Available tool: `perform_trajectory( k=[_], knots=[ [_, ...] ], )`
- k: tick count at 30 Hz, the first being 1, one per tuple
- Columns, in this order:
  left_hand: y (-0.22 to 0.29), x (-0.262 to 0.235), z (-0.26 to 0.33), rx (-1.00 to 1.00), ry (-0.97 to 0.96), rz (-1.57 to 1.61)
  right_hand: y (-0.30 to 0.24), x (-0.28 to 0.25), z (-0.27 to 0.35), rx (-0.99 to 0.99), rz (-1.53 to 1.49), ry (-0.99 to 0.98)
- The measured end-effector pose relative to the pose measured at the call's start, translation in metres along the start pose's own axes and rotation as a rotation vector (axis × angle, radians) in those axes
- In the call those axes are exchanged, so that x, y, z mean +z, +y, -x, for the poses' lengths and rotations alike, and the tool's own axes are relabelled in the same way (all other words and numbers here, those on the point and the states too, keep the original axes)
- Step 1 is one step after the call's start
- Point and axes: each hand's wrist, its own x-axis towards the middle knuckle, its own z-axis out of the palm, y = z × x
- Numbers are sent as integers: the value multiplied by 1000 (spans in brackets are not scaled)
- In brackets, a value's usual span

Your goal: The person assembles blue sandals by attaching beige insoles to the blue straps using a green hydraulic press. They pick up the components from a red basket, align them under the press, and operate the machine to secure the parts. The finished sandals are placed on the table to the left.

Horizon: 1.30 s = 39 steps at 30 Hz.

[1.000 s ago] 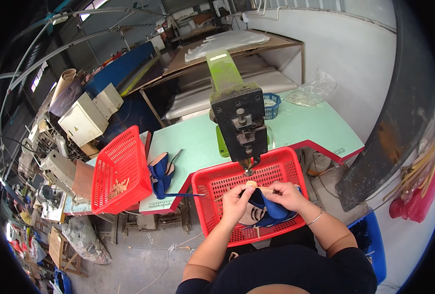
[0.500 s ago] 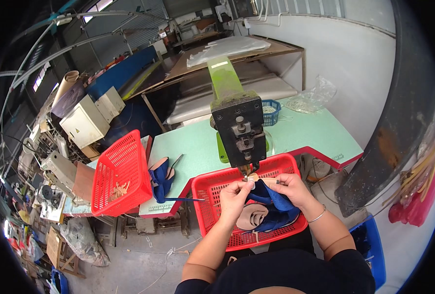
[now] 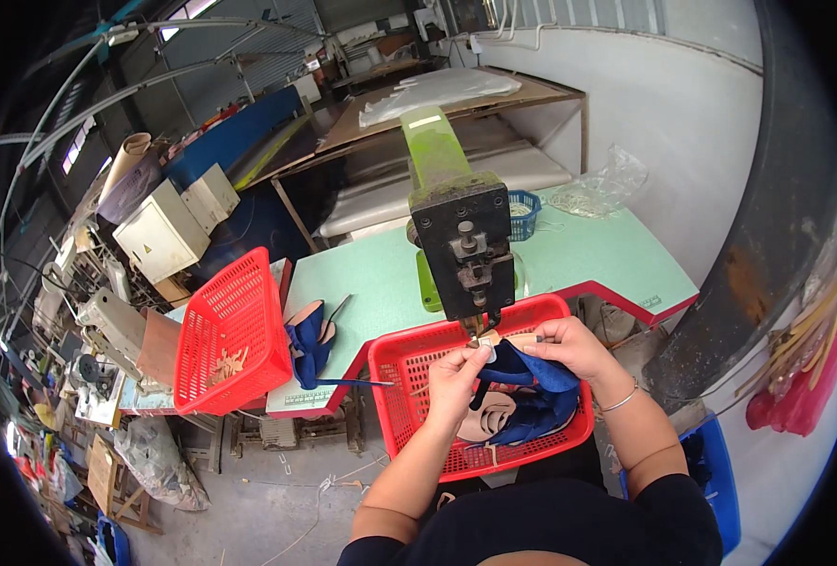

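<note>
Both hands hold a blue shoe upper with a beige lining, just below the black head of a green machine. My left hand pinches its near-left end, next to the machine's tip, where a small pale piece shows at the fingertips. Fingers of my right hand are closed on the upper's right end, around a beige strip. Beneath the hands, a red plastic basket holds more blue uppers with beige linings. The exact contact between upper and machine tip is partly hidden by my fingers.
On the left of the pale green table a red basket leans, holding beige scraps, beside more blue uppers. A small blue basket and a clear bag lie behind the machine. A dark post rises at right.
My right hand has shifted slightly right and up, and the held upper has moved with it. The left hand has moved a little to the right, still pinching.
</note>
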Motion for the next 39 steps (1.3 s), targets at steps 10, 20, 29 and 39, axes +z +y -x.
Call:
perform_trajectory(
  k=[10,20,29,39],
  knots=[
    [3,-4,2,-9,29,22,-1,3,-7,-17,36,-23],
    [-3,3,-1,11,2,26,-6,-4,-1,-3,15,-39],
    [1,-2,3,4,35,30,-7,2,-6,-11,48,-56],
    [-1,-4,4,-15,9,24,-21,-6,-11,11,197,-88]
  ],
)
